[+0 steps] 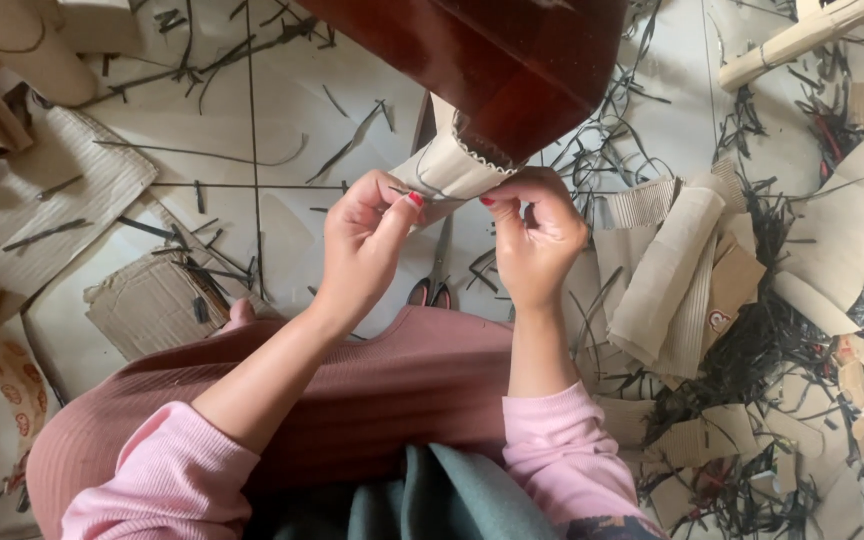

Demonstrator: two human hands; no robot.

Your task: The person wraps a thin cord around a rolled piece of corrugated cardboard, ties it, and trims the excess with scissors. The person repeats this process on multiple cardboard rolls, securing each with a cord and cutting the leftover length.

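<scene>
**Both hands pinching corrugated wrap on dark red wooden piece**

My left hand point(367, 235) and right hand point(532, 235) meet at centre frame, just above my lap. Both pinch the same corrugated cardboard wrap point(447, 165), which sits at the 12 o'clock side of my hands, folded round the lower end of a glossy dark red wooden piece point(492, 60). Left fingers point(392, 200) are pressed together on the wrap's left edge, thumb against forefinger. Right fingers point(512, 195) are curled and pinching its right edge, right where the cardboard touches the wood. The wooden piece runs up out of frame at 12 o'clock.

Scissors point(434, 290) lie on the tiled floor point(282, 110) between my wrists, handles at 6 o'clock, blades partly hidden behind the wrap. A rolled cardboard bundle point(667, 275) lies at 3 o'clock of my right hand, near but apart. A flat cardboard scrap point(147, 300) is at 8 o'clock of my left hand. Dark thin strips point(752, 340) litter the floor, thickest at 4 o'clock. My pink sleeves point(157, 480) and ribbed pink skirt point(392, 390) fill the bottom.
</scene>
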